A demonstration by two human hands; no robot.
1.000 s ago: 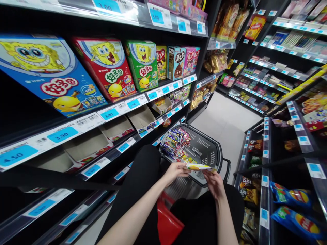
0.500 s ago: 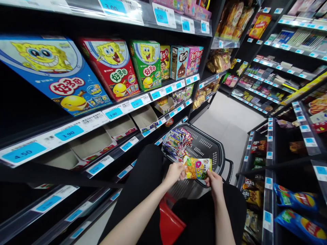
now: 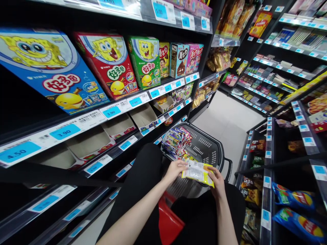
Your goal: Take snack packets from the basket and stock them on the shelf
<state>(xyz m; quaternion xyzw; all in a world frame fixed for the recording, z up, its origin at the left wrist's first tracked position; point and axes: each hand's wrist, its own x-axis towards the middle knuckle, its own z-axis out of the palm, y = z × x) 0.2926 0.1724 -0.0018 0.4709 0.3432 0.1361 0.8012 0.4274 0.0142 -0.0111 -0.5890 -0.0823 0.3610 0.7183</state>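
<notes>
A small yellow snack bag [image 3: 198, 173] is held between both hands, its pale printed back facing up. My left hand [image 3: 176, 170] grips its left end, and my right hand [image 3: 216, 177] pinches the right end. Just beyond and below the bag stands a dark grey shopping basket [image 3: 217, 143]. Several small colourful snack packets [image 3: 175, 141] are heaped in the basket's left part.
On the left, a shelf carries cartoon snack boxes [image 3: 112, 64] above open display cartons [image 3: 144, 119]. Blue chip bags [image 3: 297, 219] lie on the right-hand shelves. A red plastic object [image 3: 168, 221] is between my legs. Tiled floor [image 3: 219, 112] runs past the basket.
The snack bag has been turned over: its colourful front faced up before, and now its pale back does. Both hands still hold it above the basket.
</notes>
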